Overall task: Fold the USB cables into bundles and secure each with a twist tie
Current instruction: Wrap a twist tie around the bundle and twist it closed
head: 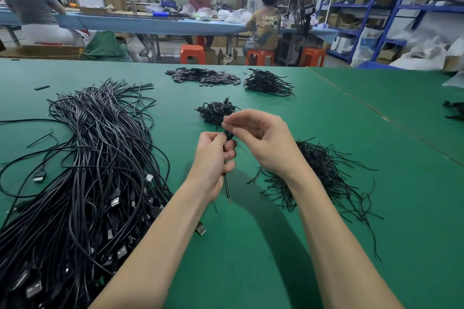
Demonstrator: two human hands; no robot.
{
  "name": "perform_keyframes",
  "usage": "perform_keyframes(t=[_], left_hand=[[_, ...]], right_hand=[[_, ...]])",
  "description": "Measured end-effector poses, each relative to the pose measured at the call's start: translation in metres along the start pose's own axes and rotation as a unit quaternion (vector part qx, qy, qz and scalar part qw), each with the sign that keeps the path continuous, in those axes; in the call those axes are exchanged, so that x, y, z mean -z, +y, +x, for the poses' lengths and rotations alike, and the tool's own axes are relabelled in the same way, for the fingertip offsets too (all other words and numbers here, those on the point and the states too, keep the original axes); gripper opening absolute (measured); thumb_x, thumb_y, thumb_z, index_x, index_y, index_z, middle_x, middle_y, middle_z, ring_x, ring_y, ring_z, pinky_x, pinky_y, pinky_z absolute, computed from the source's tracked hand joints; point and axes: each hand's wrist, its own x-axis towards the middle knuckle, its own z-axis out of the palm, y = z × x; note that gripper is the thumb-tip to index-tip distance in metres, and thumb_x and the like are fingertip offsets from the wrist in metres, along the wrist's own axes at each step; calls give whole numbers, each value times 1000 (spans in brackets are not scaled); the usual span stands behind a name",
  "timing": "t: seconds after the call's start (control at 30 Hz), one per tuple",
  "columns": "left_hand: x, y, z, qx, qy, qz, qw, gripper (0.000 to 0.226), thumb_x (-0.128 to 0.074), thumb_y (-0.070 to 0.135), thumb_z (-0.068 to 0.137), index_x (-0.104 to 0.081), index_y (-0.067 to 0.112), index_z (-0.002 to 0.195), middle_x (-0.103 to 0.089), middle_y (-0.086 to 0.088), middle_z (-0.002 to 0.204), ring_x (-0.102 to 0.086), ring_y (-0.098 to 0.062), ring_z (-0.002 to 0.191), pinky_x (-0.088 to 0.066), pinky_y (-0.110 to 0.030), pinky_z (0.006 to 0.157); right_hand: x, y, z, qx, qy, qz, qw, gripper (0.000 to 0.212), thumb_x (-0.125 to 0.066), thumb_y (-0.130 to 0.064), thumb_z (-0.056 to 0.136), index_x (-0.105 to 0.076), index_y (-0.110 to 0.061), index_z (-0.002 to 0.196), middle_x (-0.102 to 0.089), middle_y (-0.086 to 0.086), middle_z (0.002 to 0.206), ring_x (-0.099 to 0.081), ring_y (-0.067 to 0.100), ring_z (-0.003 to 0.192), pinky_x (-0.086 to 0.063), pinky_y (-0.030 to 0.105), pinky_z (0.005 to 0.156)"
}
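Left hand (213,158) grips a thin black cable (226,178); right hand (261,138) pinches its top.

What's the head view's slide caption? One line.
Left hand grips a folded cable; right hand pinches its top.

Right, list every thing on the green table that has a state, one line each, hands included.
Left hand: grips a folded cable bundle.
Right hand: fingers pinch something thin at the bundle's top, probably a tie.
Folded cable bundle: held above the table, tail hanging down.
Loose USB cables: unfolded, heaped.
Twist ties: loose pile.
Nearer bundle pile: coiled, set down.
Far bundle pile: stacked.
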Motion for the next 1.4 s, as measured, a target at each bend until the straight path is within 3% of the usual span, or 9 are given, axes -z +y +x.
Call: perform_keyframes(t=[0.17, 0.33, 0.43, 0.5, 0.6, 0.93, 1.07, 1.23, 1.4], left_hand=[[2, 0, -1, 20, -14, -33, 999, 11, -35, 17, 106, -37, 15, 95, -40, 5, 58, -27, -6, 46, -18, -15, 32], [0, 1, 0, 19, -17, -76, 997, 16, -35, 16, 108, -37, 15, 92, -43, 6, 54, -29, -5, 45, -18, -14, 32], [-1, 1, -1, 0, -3, -87, 996, 18, -36, 16, 108, -35, 15, 90, -45, 7, 53, -31, -6, 46, -20, -15, 33], [-1, -1, -1, -16, 16, -76, 997, 18, -37, 16, 108, -35, 15, 90, -46, 6, 55, -31, -6, 46, -21, -15, 34], [1, -2, 0, -43, 30, -65, 997, 19, -38, 18, 108, -35, 15, 90, -45, 6, 58, -31, -6, 45, -21, -15, 35], [0, -3, -2, -71, 21, -46, 996, 20, -39, 19, 108, -35, 14, 90, -46, 7, 58, -32, -6, 46, -23, -16, 37], [0, -1, -5, -70, -32, -69, 995, 21, -39, 18, 108, -33, 15, 88, -48, 7, 57, -32, -7, 49, -22, -16, 38], [1, -5, -11, -58, -128, -57, 988, 24, -42, 16, 106, -33, 17, 84, -49, 2, 63, -33, -11, 55, -18, -19, 43], [8, -2, -12, -74, -207, -28, 975, 22, -51, 18, 101, -39, 17, 83, -60, -4, 70, -42, -10, 56, -29, -17, 48]], right_hand=[[-1, 0, -1, -4, -7, -10, 1000, 21, -58, 10, 95, -70, -3, 106, -76, 8, 108, -73, 11, 103, -56, 31, 97], [2, 1, -2, -20, 9, 96, 995, 18, -72, 3, 90, -70, 4, 108, -76, 11, 109, -72, 14, 106, -54, 21, 89], [1, 2, -1, -52, 56, 142, 987, 18, -75, -2, 88, -71, 0, 105, -77, 8, 106, -73, 16, 104, -56, 27, 91], [3, 5, 0, -89, 68, 117, 987, 17, -78, -9, 87, -72, -7, 103, -77, 2, 99, -73, 12, 95, -59, 33, 91], [9, 8, -1, -158, 35, 92, 983, 15, -81, -21, 85, -73, -13, 95, -72, -3, 82, -67, 9, 73, -58, 24, 71], [13, 12, -5, -214, -20, 206, 955, 9, -78, -9, 86, -74, -13, 94, -69, 3, 80, -65, 13, 66, -54, 23, 61], [14, 17, 0, -305, 8, 286, 908, 23, -83, -8, 75, -69, -18, 90, -63, 2, 76, -59, 10, 56, -53, 18, 55], [36, 22, 14, -337, -65, 268, 900, 36, -82, -13, 64, -61, -23, 91, -64, -7, 68, -52, 4, 52, -44, 12, 47], [63, 6, 62, -274, -263, 94, 920, 28, -80, -1, 73, -68, -24, 84, -58, -5, 69, -44, 5, 53, -32, 15, 48]])
